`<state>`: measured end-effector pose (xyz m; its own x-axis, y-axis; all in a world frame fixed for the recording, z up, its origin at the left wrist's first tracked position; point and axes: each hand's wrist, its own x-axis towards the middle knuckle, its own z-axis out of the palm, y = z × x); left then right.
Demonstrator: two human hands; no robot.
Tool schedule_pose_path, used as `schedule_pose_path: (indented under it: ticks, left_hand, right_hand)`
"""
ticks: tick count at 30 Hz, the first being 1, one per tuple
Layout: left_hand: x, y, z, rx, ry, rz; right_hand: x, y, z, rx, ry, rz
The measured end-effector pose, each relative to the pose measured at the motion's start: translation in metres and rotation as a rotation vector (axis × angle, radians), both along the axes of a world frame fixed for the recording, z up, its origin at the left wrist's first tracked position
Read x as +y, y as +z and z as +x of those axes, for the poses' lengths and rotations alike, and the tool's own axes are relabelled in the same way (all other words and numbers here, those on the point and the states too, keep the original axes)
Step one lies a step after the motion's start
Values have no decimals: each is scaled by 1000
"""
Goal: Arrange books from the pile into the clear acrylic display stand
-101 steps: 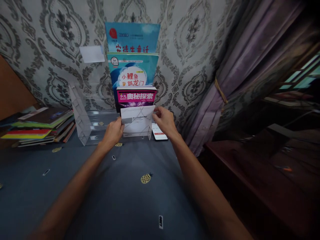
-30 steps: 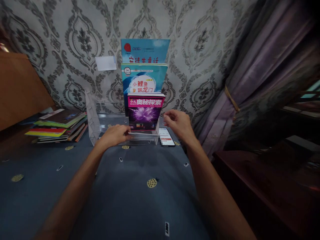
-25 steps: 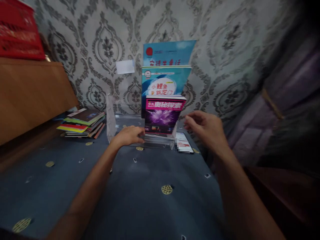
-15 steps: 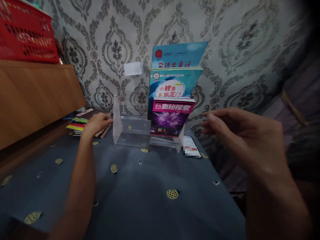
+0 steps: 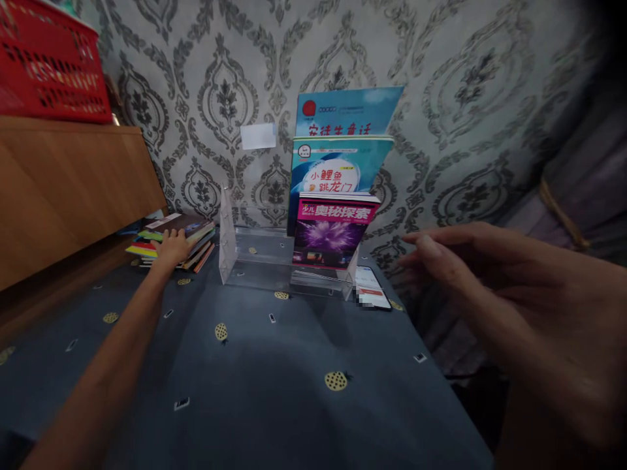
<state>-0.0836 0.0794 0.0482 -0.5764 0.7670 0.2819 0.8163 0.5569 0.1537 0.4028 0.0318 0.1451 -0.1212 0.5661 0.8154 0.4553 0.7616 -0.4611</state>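
Note:
At the left, my left hand (image 5: pixel 174 249) rests on the near edge of a stack of books (image 5: pixel 200 228), its fingers apart over the dark top cover. My right hand (image 5: pixel 494 281) is in the air at the right, thumb beside loosely bent fingers, with nothing visible in it. Between them stands a clear stepped book rack (image 5: pixel 255 277). Its right half bears a pink and purple book (image 5: pixel 333 235) in front, a teal book (image 5: pixel 337 160) behind that, and a blue book (image 5: pixel 350 108) at the back.
A phone (image 5: pixel 373 290) lies right of the rack on the patterned blue tablecloth (image 5: pixel 264 391). A wooden cabinet (image 5: pixel 73 189) with a red basket (image 5: pixel 53 72) on it borders the left. Behind is the papered wall (image 5: pixel 255 65); a curtain (image 5: pixel 563 163) hangs at right.
My left hand has moved left, from beside the rack's left end onto the book stack, and its fingers have spread. My right hand has shifted slightly right and down.

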Motion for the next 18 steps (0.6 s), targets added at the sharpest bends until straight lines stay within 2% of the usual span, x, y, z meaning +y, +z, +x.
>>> schedule_pose_path:
  ticks: [3, 8, 13, 18]
  left_hand:
    - [-5, 3, -5, 51, -58, -25]
    - [-14, 6, -6, 108, -48, -81]
    - [-27, 2, 0, 188, -77, -97]
    - [-36, -2, 9, 323, -97, -118]
  right_hand:
    - [3, -1, -1, -17, 3, 24]
    - [3, -1, -7, -55, 11, 38]
    - [-6, 1, -9, -40, -29, -18]
    - [1, -2, -3, -28, -19, -4]
